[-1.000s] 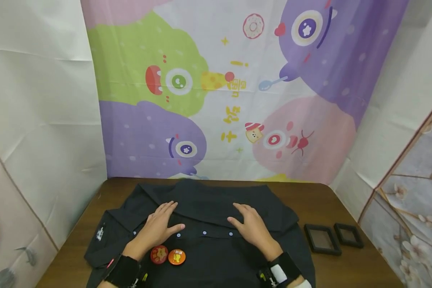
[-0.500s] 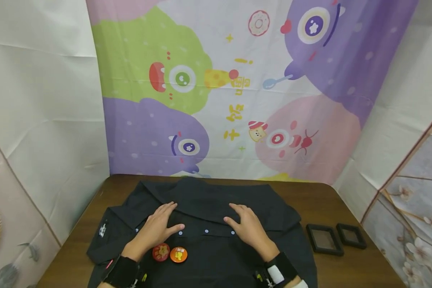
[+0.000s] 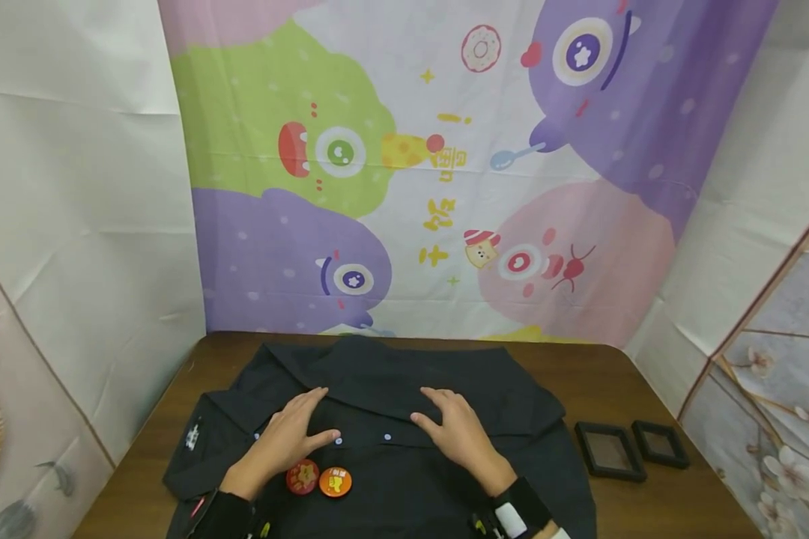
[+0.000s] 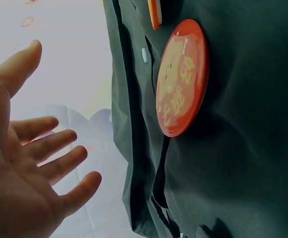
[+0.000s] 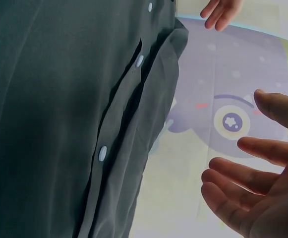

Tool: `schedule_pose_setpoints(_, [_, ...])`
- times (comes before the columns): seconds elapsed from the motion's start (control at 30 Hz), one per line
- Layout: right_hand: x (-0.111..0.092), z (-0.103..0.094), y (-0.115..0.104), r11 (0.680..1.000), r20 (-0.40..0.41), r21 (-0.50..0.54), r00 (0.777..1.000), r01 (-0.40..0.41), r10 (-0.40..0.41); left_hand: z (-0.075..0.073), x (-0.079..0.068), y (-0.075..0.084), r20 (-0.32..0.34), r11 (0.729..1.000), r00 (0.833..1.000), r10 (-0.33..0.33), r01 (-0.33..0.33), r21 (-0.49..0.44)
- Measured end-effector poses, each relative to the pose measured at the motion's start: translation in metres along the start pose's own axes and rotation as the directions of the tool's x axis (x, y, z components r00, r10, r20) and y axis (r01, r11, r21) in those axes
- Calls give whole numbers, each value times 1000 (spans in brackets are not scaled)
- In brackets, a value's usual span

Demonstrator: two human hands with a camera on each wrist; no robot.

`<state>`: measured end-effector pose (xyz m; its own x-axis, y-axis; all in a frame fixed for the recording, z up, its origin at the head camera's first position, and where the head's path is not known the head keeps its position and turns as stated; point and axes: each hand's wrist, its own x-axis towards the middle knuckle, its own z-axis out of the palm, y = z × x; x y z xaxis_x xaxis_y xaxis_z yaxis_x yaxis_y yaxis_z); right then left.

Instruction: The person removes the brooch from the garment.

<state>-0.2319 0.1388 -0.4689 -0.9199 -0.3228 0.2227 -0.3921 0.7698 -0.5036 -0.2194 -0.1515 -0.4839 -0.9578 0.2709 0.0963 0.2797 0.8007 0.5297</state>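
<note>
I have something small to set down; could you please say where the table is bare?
Bare table shows in front of and behind the black frames, and left of the dark shirt. The middle is crowded: red badge and orange badge on the shirt, left hand and right hand above.

Shirt [image 3: 411, 486] on a table [image 3: 674, 509]; two badges [image 3: 303, 477] on its near left; two frames [image 3: 616, 473] to its right; cloth [image 3: 418, 195] hanging behind.
</note>
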Motion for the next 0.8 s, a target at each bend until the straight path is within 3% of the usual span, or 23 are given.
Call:
schedule_pose_setpoints(0.47, [0, 9, -7, 999, 37, 0, 999, 33, -33, 1, -2, -7, 36, 998, 998, -44, 45, -35])
schedule_pose_setpoints(0.8, [4, 12, -14, 999, 95, 13, 994, 43, -44, 0, -5, -9, 42, 999, 999, -30, 30, -14])
